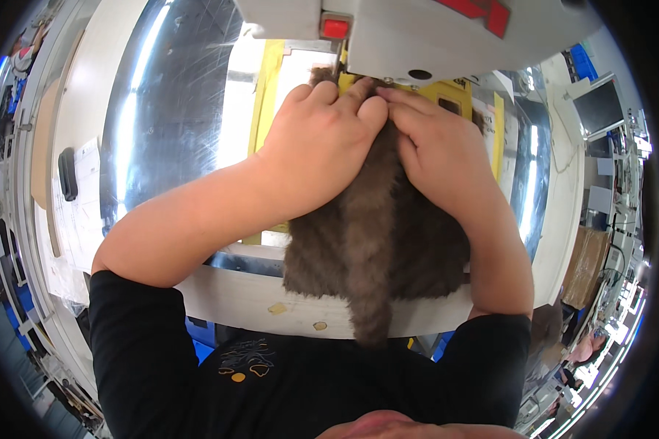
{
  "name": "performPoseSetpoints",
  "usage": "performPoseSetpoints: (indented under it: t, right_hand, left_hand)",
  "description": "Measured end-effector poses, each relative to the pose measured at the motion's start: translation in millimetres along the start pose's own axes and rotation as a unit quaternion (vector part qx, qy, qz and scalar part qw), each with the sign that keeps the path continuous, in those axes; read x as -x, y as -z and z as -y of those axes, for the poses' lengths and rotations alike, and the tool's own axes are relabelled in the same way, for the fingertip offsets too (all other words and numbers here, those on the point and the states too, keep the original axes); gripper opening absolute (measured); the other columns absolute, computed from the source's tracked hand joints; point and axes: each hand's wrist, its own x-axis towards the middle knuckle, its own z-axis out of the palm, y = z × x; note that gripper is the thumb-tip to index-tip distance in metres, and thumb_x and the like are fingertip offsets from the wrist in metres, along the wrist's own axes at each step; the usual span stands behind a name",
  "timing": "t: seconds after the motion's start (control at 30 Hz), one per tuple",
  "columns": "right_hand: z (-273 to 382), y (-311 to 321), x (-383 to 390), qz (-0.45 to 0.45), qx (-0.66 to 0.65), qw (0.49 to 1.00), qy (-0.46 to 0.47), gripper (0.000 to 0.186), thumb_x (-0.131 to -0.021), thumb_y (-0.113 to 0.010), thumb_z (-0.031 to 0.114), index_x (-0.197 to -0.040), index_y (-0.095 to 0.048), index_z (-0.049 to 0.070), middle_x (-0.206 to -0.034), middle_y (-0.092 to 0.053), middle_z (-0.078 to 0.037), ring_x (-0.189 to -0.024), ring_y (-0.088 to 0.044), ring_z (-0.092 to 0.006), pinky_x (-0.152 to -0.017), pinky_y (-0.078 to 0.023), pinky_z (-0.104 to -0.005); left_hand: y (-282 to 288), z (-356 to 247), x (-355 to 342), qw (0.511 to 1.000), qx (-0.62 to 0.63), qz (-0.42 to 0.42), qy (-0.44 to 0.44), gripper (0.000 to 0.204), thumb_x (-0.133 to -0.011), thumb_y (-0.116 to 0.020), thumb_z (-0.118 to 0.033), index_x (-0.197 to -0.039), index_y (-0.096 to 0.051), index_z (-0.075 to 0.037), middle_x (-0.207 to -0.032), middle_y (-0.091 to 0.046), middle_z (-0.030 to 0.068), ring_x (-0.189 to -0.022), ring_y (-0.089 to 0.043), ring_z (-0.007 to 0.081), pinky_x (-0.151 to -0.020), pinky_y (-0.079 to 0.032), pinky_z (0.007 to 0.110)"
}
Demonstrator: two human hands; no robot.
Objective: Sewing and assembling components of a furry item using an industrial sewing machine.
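Observation:
A brown plush fur piece (370, 227) lies under the head of a sewing machine (425, 44), and a long strip of it hangs over the table's near edge. My left hand (322, 143) presses on the fur's left side with its fingers curled and the index finger pointing toward the needle area. Against the fur on the other side, my right hand (447, 150) has its fingers bent together, the tips close to the left hand's. Both hands and the machine head hide the fur's far end and the exact stitching point.
A shiny metal plate (176, 95) surrounds the machine bed, with yellow tape (267, 80) on it. A red button (334, 28) sits on the machine. At the left are a black oblong object (67, 174) and paper (88, 197); a cardboard box (586, 267) stands at the right.

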Motion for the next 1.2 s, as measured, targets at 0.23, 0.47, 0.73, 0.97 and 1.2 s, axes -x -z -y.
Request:
performPoseSetpoints:
  t: [0.23, 0.47, 0.73, 0.97, 1.2]
  right_hand:
    - [-1, 3, -4, 0.001, 0.038, 0.999, 0.015, 0.025, -0.091, -0.055, 0.006, -0.111, -0.069, 0.005, -0.126, -0.071, -0.007, -0.095, -0.071, -0.0330, -0.080, -0.058, -0.0453]
    - [0, 2, -4, -0.005, 0.030, 0.999, 0.009, 0.029, -0.091, -0.055, 0.006, -0.117, -0.069, 0.006, -0.126, -0.071, -0.007, -0.102, -0.070, -0.0324, -0.084, -0.058, -0.0440]
    - [9, 6, -3, 0.024, 0.006, 0.999, -0.035, 0.032, -0.090, -0.056, 0.004, -0.120, -0.069, 0.007, -0.128, -0.071, -0.006, -0.105, -0.070, -0.0312, -0.085, -0.058, -0.0423]
    - [6, 6, -3, 0.006, 0.006, 1.000, -0.010, 0.031, -0.089, -0.057, 0.003, -0.117, -0.069, 0.006, -0.126, -0.072, -0.007, -0.097, -0.072, -0.0310, -0.078, -0.058, -0.0421]
    - [0, 6, 1, -0.015, 0.010, 1.000, -0.002, 0.026, -0.089, -0.057, 0.005, -0.112, -0.070, 0.005, -0.123, -0.073, -0.007, -0.088, -0.072, -0.0321, -0.072, -0.058, -0.0427]
  left_hand:
    - [-4, 7, -1, 1.000, -0.006, -0.014, -0.021, 0.027, -0.089, -0.056, -0.012, -0.116, -0.059, -0.007, -0.132, -0.069, 0.0124, -0.100, -0.066, 0.0276, -0.085, -0.050, 0.038]
    - [-2, 4, 1, 0.997, -0.051, -0.046, -0.040, 0.025, -0.086, -0.059, -0.014, -0.110, -0.063, -0.008, -0.135, -0.068, 0.0104, -0.094, -0.064, 0.0233, -0.081, -0.049, 0.036]
    - [-1, -1, 5, 0.996, -0.055, -0.049, -0.045, 0.021, -0.082, -0.061, -0.017, -0.100, -0.067, -0.009, -0.129, -0.070, 0.0084, -0.088, -0.061, 0.0194, -0.075, -0.045, 0.033]
    - [0, 4, 0, 0.998, -0.048, -0.035, -0.036, 0.022, -0.080, -0.062, -0.014, -0.100, -0.068, -0.008, -0.125, -0.071, 0.0072, -0.090, -0.062, 0.0198, -0.074, -0.045, 0.033]
    - [0, 5, -2, 0.998, -0.037, -0.015, -0.048, 0.029, -0.082, -0.062, -0.013, -0.109, -0.070, -0.007, -0.128, -0.071, 0.0050, -0.095, -0.063, 0.0209, -0.077, -0.047, 0.033]
